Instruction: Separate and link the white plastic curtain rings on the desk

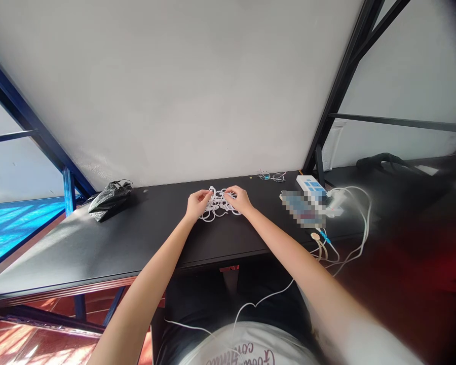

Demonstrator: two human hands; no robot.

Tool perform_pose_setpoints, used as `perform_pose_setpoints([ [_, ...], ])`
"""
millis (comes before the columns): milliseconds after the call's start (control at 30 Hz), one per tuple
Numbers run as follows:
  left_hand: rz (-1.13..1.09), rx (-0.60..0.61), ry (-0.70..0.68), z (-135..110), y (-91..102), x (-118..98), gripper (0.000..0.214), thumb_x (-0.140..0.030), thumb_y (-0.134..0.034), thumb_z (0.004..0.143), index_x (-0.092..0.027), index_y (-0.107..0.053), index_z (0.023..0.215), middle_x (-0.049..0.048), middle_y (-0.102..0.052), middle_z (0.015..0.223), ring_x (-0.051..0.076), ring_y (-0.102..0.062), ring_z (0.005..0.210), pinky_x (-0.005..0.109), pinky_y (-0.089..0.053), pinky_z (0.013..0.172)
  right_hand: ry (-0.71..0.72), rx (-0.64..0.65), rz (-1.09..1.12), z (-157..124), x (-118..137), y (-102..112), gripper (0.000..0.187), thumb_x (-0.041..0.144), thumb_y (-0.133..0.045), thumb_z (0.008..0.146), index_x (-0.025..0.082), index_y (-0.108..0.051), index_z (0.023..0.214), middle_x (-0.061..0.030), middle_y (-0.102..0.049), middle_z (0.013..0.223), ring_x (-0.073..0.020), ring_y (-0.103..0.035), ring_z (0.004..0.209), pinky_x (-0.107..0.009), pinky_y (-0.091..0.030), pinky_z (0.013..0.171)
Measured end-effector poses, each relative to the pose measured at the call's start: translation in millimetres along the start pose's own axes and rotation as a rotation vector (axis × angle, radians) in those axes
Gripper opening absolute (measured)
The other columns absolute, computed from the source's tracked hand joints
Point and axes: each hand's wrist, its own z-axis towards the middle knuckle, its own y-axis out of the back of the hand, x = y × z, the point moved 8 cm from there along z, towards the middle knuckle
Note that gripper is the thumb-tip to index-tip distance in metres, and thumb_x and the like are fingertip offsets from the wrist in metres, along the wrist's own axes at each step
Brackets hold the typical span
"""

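Tangle of white loops [216,210] lies on the worktop [137,238] near the wall [175,101], left hand [197,202] and right hand [240,199] each pinching an edge; best kept flat, eased apart one loop at a time.

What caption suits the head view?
Left hand and right hand hold a white looped tangle on a black table; power strip nearby.
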Motion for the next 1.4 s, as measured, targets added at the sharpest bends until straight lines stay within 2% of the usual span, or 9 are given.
perform_pose_setpoints([
  [133,0.171,-0.034,-0.184,-3.6,-0.8,-16.3,0.027,-0.043,-0.061,0.084,-0.018,-0.071,0.082,0.0048,-0.069,0.077,0.018,-0.063,0.072,0.029,-0.048,0.068,0.013,-0.025,-0.012,-0.5,6.2,4.8,0.010,0.028,-0.061,0.080,0.021,-0.068,0.078,-0.0040,-0.071,0.087,-0.0209,-0.066,0.086,-0.036,-0.051,0.083],
  [267,0.369,-0.029,-0.430,-10.0,-9.4,-30.7,0.024,-0.034,-0.054,0.091,-0.019,-0.071,0.087,0.0056,-0.067,0.080,0.018,-0.062,0.073,0.032,-0.048,0.072,0.102,-0.056,-0.038,-1.9,21.4,10.2,0.017,0.032,-0.055,0.088,0.022,-0.066,0.079,-0.0039,-0.072,0.085,-0.0210,-0.064,0.086,-0.035,-0.049,0.083],
  [367,0.481,-0.021,-0.506,-13.0,-14.9,-32.2,0.024,-0.030,-0.049,0.094,-0.019,-0.071,0.095,0.0064,-0.067,0.085,0.019,-0.062,0.078,0.035,-0.047,0.078,0.176,-0.059,-0.059,-4.3,34.2,10.7,0.027,0.034,-0.045,0.095,0.022,-0.066,0.083,-0.0040,-0.072,0.085,-0.0202,-0.063,0.085,-0.035,-0.048,0.082],
  [500,0.549,-0.010,-0.525,-14.8,-18.2,-31.3,0.026,-0.026,-0.046,0.096,-0.020,-0.070,0.103,0.0071,-0.067,0.091,0.021,-0.062,0.084,0.037,-0.045,0.084,0.260,-0.044,-0.119,-9.2,47.8,5.3,0.022,0.035,-0.050,0.094,0.023,-0.065,0.084,-0.0029,-0.072,0.083,-0.0202,-0.063,0.081,-0.036,-0.046,0.085],
  [667,0.537,0.018,-0.518,-15.4,-18.9,-30.9,0.030,-0.026,-0.043,0.096,-0.021,-0.071,0.105,0.0079,-0.068,0.093,0.021,-0.062,0.085,0.038,-0.044,0.086,0.249,0.028,-0.143,-13.5,52.4,-6.1,0.014,0.030,-0.053,0.091,0.025,-0.066,0.094,-0.0021,-0.072,0.082,-0.0194,-0.065,0.077,-0.036,-0.048,0.088],
  [867,0.479,0.005,-0.494,-14.1,-13.7,-30.1,0.033,-0.027,-0.041,0.096,-0.022,-0.072,0.104,0.0087,-0.068,0.097,0.021,-0.063,0.086,0.038,-0.044,0.086,0.282,0.068,-0.117,-18.1,55.1,-13.7,0.025,0.031,-0.051,0.091,0.024,-0.066,0.109,-0.0050,-0.072,0.093,-0.0189,-0.066,0.079,-0.033,-0.054,0.081],
  [1033,0.458,-0.016,-0.507,-13.9,-10.7,-31.8,0.033,-0.024,-0.041,0.095,-0.022,-0.073,0.105,0.0095,-0.070,0.100,0.024,-0.065,0.091,0.042,-0.044,0.092,0.303,0.094,-0.114,-18.5,52.2,-17.6,0.033,0.028,-0.044,0.094,0.024,-0.066,0.118,-0.0071,-0.073,0.097,-0.0210,-0.067,0.083,-0.036,-0.055,0.078],
  [1233,0.398,-0.032,-0.498,-12.2,-8.3,-31.5,0.030,-0.026,-0.044,0.094,-0.021,-0.073,0.100,0.0088,-0.073,0.106,0.025,-0.067,0.098,0.046,-0.045,0.100,0.348,0.138,-0.086,-19.1,55.1,-21.5,0.022,0.029,-0.051,0.093,0.024,-0.068,0.106,-0.0063,-0.072,0.094,-0.0198,-0.067,0.081,-0.034,-0.055,0.077],
  [1400,0.352,0.024,-0.513,-14.1,-11.8,-34.1,0.030,-0.026,-0.043,0.094,-0.021,-0.071,0.102,0.0081,-0.071,0.114,0.023,-0.067,0.104,0.046,-0.045,0.105,0.394,0.166,-0.126,-23.7,65.5,-28.3,0.017,0.029,-0.049,0.094,0.023,-0.065,0.092,-0.0062,-0.068,0.086,-0.0213,-0.064,0.084,-0.035,-0.053,0.079],
])
